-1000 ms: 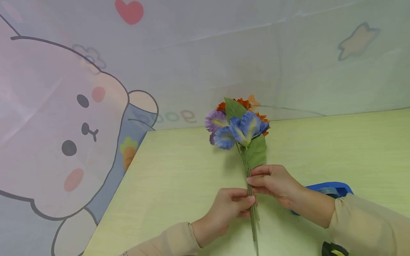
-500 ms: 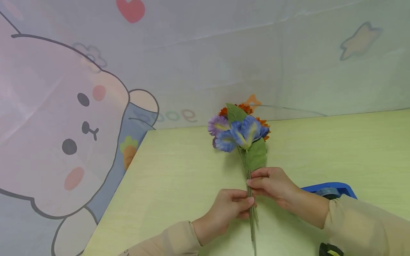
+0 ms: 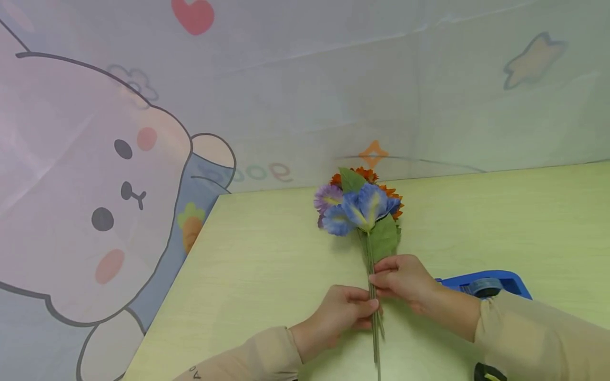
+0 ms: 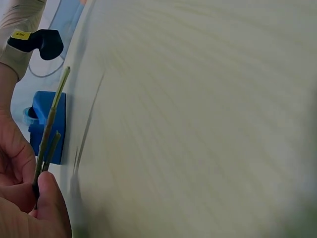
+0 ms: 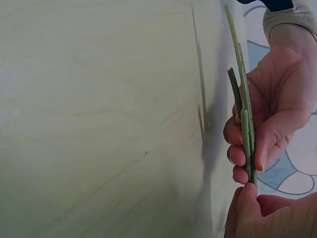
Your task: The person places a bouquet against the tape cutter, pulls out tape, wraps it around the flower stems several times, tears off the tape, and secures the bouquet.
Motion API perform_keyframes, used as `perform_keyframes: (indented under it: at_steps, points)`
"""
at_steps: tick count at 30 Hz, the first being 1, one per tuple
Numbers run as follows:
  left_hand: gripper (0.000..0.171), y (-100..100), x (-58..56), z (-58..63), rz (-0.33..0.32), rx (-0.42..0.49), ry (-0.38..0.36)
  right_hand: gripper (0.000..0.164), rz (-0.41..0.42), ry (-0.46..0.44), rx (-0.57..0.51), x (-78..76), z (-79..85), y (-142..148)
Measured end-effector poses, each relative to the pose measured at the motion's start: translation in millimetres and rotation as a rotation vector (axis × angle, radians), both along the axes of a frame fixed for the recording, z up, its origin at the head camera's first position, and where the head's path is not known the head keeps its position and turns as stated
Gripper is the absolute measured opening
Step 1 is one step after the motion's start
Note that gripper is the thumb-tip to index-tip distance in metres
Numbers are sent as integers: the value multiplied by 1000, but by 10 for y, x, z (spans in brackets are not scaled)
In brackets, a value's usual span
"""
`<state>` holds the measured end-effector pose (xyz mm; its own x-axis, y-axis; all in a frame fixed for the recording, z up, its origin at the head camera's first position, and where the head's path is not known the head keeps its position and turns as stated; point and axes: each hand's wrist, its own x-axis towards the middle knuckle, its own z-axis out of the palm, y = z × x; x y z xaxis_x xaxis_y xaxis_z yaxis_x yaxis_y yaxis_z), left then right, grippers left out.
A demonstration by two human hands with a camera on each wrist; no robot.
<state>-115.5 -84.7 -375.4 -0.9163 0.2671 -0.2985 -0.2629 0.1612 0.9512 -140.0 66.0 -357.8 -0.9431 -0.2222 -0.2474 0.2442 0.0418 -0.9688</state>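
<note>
A bouquet of artificial flowers, with a blue iris [image 3: 364,206], a purple flower [image 3: 328,198], orange flowers [image 3: 392,197] and green leaves [image 3: 383,238], is held over the table. My right hand [image 3: 405,280] pinches the bundled stems just below the leaves. Lower down, my left hand [image 3: 340,315] grips the same stems [image 3: 375,338] between thumb and fingers. The cut stem ends are uneven in length; in the right wrist view, one green stem [image 5: 233,34] reaches well past the others. Part of the bundle is hidden behind the fingers.
A blue tape dispenser [image 3: 512,280] with a roll of tape [image 3: 486,287] stands on the pale yellow-green table [image 3: 267,238], partly behind the right forearm. A printed cloth [image 3: 305,95] hangs along the table's far and left sides. A black device [image 4: 49,44] with a yellow label sits at the right wrist.
The flower heads have come down and toward me, away from the cloth's orange star. Both hands have shifted slightly the same way, still holding the stems. More of the tape dispenser shows.
</note>
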Motion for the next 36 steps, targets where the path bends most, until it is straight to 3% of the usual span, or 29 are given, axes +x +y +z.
perform_keyframes:
  at_steps: [9,20,23,29,36]
  points:
    - [16,-27,18,-18,-29,-37,-13,31,-22,-11,58,21,-48,-51]
    - [18,-78,18,-31,-21,-1,11,30,-34,-41,38,8,-84,-88]
    - [17,-94,18,-4,-70,-37,68,31,-33,-42,37,8,-76,-82]
    - [10,-126,8,67,-194,-210,215,31,-29,-40,46,17,-58,-70]
    - [14,-150,-4,174,-267,-272,173,31,-19,-46,39,25,-51,-60]
